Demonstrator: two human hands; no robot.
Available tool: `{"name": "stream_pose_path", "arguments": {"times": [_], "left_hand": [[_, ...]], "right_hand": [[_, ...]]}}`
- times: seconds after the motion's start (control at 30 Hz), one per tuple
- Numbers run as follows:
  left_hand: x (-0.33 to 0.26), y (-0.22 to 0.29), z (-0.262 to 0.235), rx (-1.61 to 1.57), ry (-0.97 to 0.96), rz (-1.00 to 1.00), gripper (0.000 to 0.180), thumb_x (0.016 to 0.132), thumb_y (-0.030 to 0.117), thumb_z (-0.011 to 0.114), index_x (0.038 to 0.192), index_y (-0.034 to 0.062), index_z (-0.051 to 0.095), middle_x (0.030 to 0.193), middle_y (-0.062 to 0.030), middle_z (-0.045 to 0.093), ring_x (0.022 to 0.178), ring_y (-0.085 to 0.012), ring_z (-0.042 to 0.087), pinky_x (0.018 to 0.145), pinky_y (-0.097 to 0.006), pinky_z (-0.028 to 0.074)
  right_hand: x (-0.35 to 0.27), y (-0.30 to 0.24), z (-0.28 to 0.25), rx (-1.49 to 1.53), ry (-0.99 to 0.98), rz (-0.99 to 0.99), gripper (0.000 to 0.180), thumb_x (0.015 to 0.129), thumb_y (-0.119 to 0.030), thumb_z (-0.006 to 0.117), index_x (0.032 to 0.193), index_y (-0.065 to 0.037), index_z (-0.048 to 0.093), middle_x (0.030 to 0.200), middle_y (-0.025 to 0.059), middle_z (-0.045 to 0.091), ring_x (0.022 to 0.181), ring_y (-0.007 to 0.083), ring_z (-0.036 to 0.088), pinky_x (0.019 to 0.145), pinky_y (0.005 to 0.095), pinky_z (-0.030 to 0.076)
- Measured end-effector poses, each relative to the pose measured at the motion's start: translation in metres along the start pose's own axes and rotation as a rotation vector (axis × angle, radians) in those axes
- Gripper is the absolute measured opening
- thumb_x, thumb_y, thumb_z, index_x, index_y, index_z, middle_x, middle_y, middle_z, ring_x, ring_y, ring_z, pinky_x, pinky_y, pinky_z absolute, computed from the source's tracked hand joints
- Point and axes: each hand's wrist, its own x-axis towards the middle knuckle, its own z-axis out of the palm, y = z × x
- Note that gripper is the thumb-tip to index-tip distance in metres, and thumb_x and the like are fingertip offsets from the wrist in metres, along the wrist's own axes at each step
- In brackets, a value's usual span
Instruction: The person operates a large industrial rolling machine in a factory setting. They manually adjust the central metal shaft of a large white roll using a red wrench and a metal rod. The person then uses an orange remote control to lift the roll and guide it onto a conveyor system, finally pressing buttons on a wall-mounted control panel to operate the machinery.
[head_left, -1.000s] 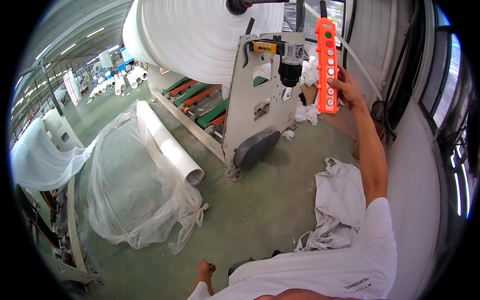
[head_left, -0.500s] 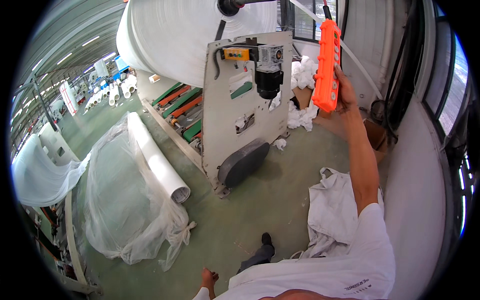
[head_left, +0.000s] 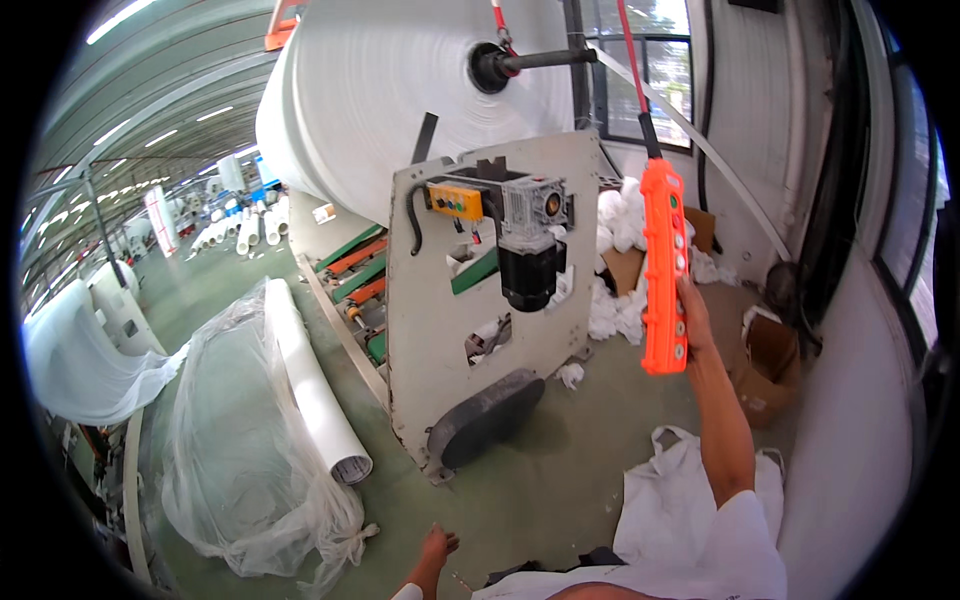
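Observation:
My right hand [head_left: 694,318] is raised at the right and grips an orange pendant control [head_left: 664,268] that hangs on a red cable. Ahead, a huge white fabric roll [head_left: 400,90] hangs on a dark shaft above a grey machine frame [head_left: 440,340] with a yellow button box and a motor. My left hand [head_left: 435,548] hangs low at the bottom centre with fingers apart, holding nothing.
A white tube [head_left: 312,385] lies on a clear plastic sheet [head_left: 235,440] at the left. White bags [head_left: 680,490] lie on the green floor near my feet. Cardboard boxes [head_left: 765,365] and white scraps sit by the right wall. More rolls stand far left.
The view has closed in on the machine frame and the big roll. My right hand with the orange pendant now sits lower and nearer the frame's right side.

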Motion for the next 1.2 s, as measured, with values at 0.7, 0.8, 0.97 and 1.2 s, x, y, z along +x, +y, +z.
{"name": "stream_pose_path", "arguments": {"times": [0.7, 0.8, 0.97, 1.2], "left_hand": [[-0.097, -0.002, 0.303, 0.053, 0.078, 0.138, 0.064, 0.094, 0.048, 0.038, 0.133, -0.0024, 0.032, 0.123, -0.0243, 0.051, 0.103, -0.0335, 0.059, 0.085, -0.041, 0.051], [-0.100, -0.055, 0.264, -0.043, 0.267, -0.024, 0.062, 0.094, 0.049, 0.038, 0.129, -0.0010, 0.034, 0.115, -0.0230, 0.055, 0.091, -0.0333, 0.062, 0.078, -0.042, 0.052], [-0.131, -0.127, 0.193, -0.160, 0.428, -0.250, 0.068, 0.095, 0.049, 0.031, 0.137, -0.0032, 0.018, 0.126, -0.0275, 0.045, 0.109, -0.0433, 0.053, 0.090, -0.048, 0.048], [-0.136, -0.137, 0.157, -0.306, 0.475, -0.249, 0.065, 0.094, 0.048, 0.033, 0.136, 0.0002, 0.022, 0.126, -0.0275, 0.045, 0.097, -0.0413, 0.058, 0.080, -0.049, 0.052]], "right_hand": [[0.134, 0.037, -0.183, 0.191, -0.084, 0.153, 0.046, 0.093, -0.049, 0.041, 0.103, -0.005, 0.051, 0.077, 0.0077, 0.059, 0.063, 0.0197, 0.063, 0.055, 0.0314, 0.055], [0.140, 0.041, -0.203, 0.155, -0.100, 0.146, 0.046, 0.094, -0.047, 0.041, 0.105, -0.003, 0.051, 0.078, 0.0081, 0.059, 0.065, 0.0198, 0.063, 0.056, 0.0324, 0.055], [0.143, 0.050, -0.211, 0.112, -0.127, 0.128, 0.045, 0.094, -0.046, 0.041, 0.105, -0.003, 0.050, 0.078, 0.0087, 0.060, 0.064, 0.0200, 0.064, 0.057, 0.0325, 0.056], [0.143, 0.067, -0.202, 0.152, -0.023, 0.134, 0.046, 0.094, -0.047, 0.041, 0.107, -0.003, 0.048, 0.076, 0.0095, 0.059, 0.060, 0.0205, 0.063, 0.054, 0.0332, 0.055]]}}
